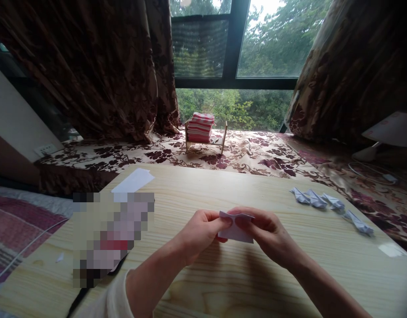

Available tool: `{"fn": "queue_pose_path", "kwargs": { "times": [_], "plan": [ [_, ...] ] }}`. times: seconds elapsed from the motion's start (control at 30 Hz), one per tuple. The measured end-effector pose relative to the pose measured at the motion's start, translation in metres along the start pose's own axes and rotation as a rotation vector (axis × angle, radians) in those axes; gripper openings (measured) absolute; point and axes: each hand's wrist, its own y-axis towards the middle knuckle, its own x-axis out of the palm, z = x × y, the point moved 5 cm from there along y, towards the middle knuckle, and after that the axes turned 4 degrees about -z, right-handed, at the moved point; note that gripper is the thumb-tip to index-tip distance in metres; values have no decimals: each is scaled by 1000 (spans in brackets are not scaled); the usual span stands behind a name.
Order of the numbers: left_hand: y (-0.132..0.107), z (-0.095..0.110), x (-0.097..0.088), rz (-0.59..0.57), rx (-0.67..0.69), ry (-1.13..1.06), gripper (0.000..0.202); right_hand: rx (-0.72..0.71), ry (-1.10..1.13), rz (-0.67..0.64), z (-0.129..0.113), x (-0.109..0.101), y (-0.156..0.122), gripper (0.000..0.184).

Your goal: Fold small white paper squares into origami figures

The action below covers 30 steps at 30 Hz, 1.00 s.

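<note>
A small folded white paper [238,232] is held up above the wooden table, gripped from both sides. My left hand [206,227] pinches its left edge, thumb on the near face. On the other side my right hand [264,227] pinches the upper right part, its thumb also on the near face. The fingers behind the paper are mostly hidden. Several folded paper pieces with pointed ends [317,199] lie in a row to the right of my right hand. Flat white paper [133,182] rests at the table's far left corner.
A blurred-out object [112,238] lies on the table [190,185] at left, beside a paper scrap [59,257]. Behind the table, a small wooden rack [222,141] with folded striped cloths [200,127] stands on the floral-covered sill. A lamp [392,129] is at far right.
</note>
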Motion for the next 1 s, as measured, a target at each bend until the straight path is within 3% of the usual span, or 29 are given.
{"fn": "queue_pose_path", "kwargs": {
  "times": [0.47, 1.0],
  "plan": [
    [1, -2, -3, -92, -67, -136, 18, -132, -316, -82, -8, 1, -2, 25],
    [2, -5, -7, 17, -126, -391, 13, -206, -393, -46, -11, -1, -1, 24]
  ]
}}
